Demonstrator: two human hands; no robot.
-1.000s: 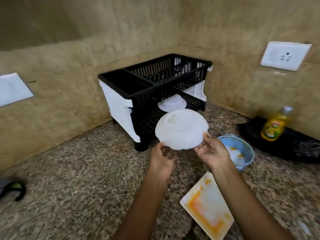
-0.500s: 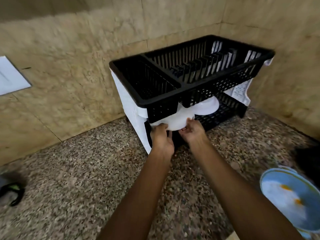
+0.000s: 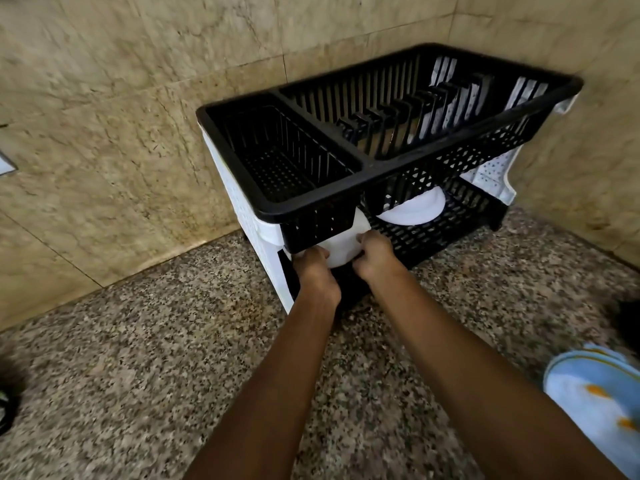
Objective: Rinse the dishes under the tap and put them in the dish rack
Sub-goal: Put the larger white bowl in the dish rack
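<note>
A black two-tier dish rack (image 3: 311, 206) with white side panels stands in the wall corner on the speckled granite counter. Both hands hold a white bowl (image 3: 341, 249) at the front left of the rack's lower tier, mostly hidden under the upper basket. My left hand (image 3: 313, 268) grips its left edge and my right hand (image 3: 375, 256) grips its right edge. A second white bowl (image 3: 412, 209) lies upside down further right on the lower tier.
A blue bowl (image 3: 595, 393) with orange stains sits on the counter at the right edge. The upper basket holds no dishes. A dark object (image 3: 7, 407) lies at the far left edge. Tiled walls close in behind and to the right.
The white bowl went from in front of the rack into its lower tier, both hands staying on it. My head came closer to the rack.
</note>
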